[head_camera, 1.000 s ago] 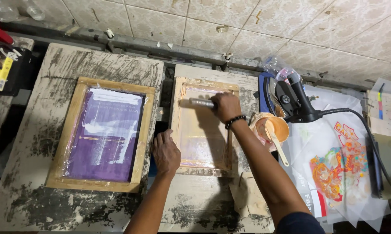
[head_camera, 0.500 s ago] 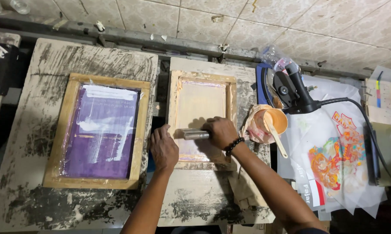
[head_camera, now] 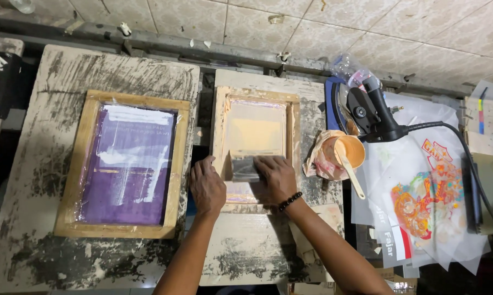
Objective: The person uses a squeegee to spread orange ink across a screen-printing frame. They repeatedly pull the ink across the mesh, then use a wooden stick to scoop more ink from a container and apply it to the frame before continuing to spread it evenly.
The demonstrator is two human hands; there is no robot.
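Our right hand [head_camera: 276,177] is closed over the squeegee [head_camera: 245,168], fingers wrapped across its top, and our left hand [head_camera: 205,186] lies flat and spread on the near-left rail of the small wooden screen frame [head_camera: 220,125], pressing it down. The squeegee now sits low on the mesh, near our edge of the frame; a second ago it was at the far end, so we have drawn it toward us and the pull across the screen looks all but finished. A pale orange film shows on the mesh [head_camera: 256,131] above the blade. To the right stands the cup of orange ink [head_camera: 349,153] with its spatula; to the left rests the larger purple screen [head_camera: 127,164].
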